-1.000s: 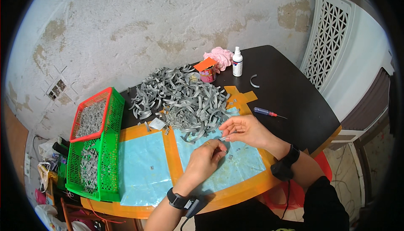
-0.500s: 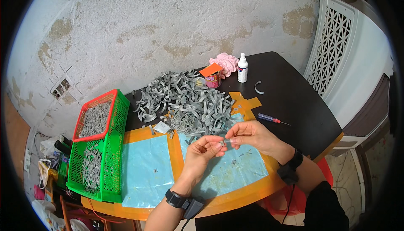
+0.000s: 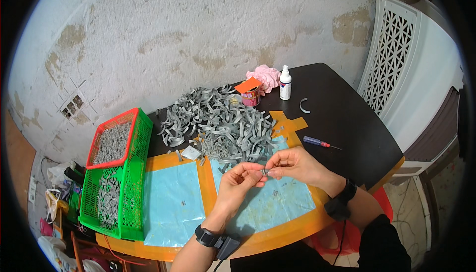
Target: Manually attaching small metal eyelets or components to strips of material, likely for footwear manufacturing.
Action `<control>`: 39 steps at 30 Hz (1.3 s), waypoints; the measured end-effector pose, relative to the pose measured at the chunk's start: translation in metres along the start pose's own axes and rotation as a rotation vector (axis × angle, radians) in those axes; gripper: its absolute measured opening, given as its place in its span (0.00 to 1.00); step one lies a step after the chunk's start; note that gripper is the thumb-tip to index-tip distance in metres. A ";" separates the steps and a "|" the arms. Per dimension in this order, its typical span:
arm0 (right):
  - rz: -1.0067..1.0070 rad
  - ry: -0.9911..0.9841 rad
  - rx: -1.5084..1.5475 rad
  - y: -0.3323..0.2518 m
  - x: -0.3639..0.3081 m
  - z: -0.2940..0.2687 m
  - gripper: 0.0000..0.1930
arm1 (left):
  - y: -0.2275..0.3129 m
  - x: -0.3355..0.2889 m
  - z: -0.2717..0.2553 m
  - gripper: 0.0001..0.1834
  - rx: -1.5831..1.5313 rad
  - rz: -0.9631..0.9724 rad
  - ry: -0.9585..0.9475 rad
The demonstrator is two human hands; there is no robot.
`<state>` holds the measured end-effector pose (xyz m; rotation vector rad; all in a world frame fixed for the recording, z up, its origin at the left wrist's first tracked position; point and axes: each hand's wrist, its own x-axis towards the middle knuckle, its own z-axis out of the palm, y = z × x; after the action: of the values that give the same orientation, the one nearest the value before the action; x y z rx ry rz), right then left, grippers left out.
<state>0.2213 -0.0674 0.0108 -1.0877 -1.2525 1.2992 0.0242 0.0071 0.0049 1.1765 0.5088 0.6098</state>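
Over the light blue sheet (image 3: 248, 212), both of my hands meet fingertip to fingertip. A small grey piece (image 3: 264, 172) shows between them, mostly hidden by the fingers. Thumb and fingers of my left hand (image 3: 239, 180) pinch it from the left. My right hand (image 3: 295, 164) pinches its other side with thumb and forefinger. Just beyond the hands lies a big heap of grey curved strips (image 3: 238, 130). One tiny grey piece (image 3: 275, 193) rests on the sheet below the right hand, and another (image 3: 183, 203) farther left.
A green basket (image 3: 130, 207) at left holds small grey pieces, with a red basket (image 3: 130, 145) of more pieces on it. Behind the heap stand a can (image 3: 251, 98), a pink cloth (image 3: 267, 79) and a white bottle (image 3: 285, 84). A screwdriver (image 3: 317, 141) lies right, below one loose strip (image 3: 301, 105).
My right hand has shifted slightly left and down, bringing its fingertips closer to the left hand's. The left hand stays nearly in place, and the small piece remains between them.
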 end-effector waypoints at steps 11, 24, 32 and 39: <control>0.002 0.006 0.044 -0.002 -0.001 -0.001 0.06 | 0.000 -0.001 0.001 0.08 -0.038 0.012 -0.008; -0.064 0.227 0.372 -0.003 -0.002 0.010 0.11 | -0.019 0.001 0.003 0.08 0.138 0.017 -0.015; -0.105 0.352 0.367 0.002 0.000 0.030 0.16 | -0.029 0.003 0.018 0.08 0.228 0.172 0.073; -0.185 0.300 0.276 -0.004 -0.001 0.021 0.17 | -0.029 0.004 0.007 0.04 0.219 0.205 0.066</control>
<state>0.2009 -0.0705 0.0162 -0.9065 -0.8970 1.0846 0.0369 -0.0027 -0.0208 1.4310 0.5239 0.7856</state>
